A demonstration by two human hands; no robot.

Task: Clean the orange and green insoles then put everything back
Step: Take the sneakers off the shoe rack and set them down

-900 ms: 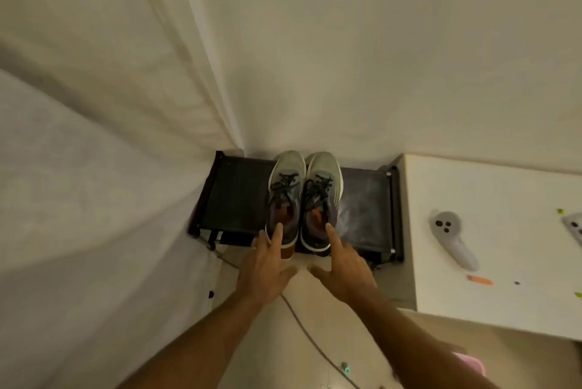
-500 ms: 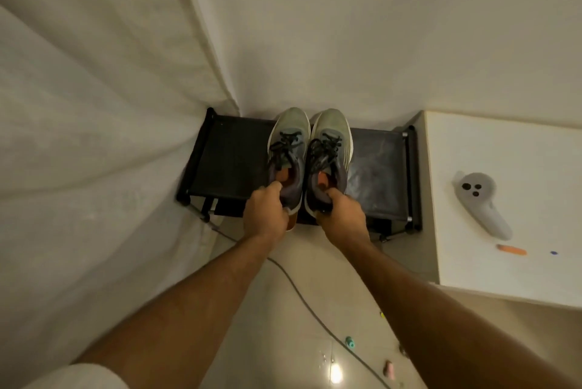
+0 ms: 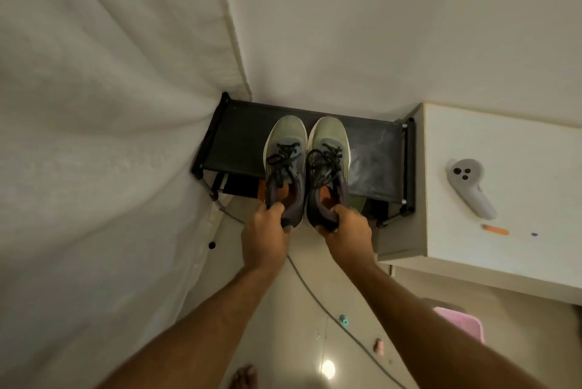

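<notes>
On the black rack (image 3: 239, 136), hands that were only reaching now grip: left hand (image 3: 264, 237) clasps the left shoe (image 3: 285, 149) heel, right hand (image 3: 348, 232) the right shoe (image 3: 327, 149) at 12 o'clock, so the orange insoles (image 3: 324, 195) can come off the rack.

Only slivers of orange insole (image 3: 285, 195) show inside the shoe openings; the rest is hidden. The left hand (image 3: 264, 237) and right hand (image 3: 348, 236) cover both heels. The rack's lower shelf (image 3: 239, 188) is mostly concealed.

Black rack (image 3: 242, 139) bears two shoes (image 3: 285, 165) side by side
</notes>
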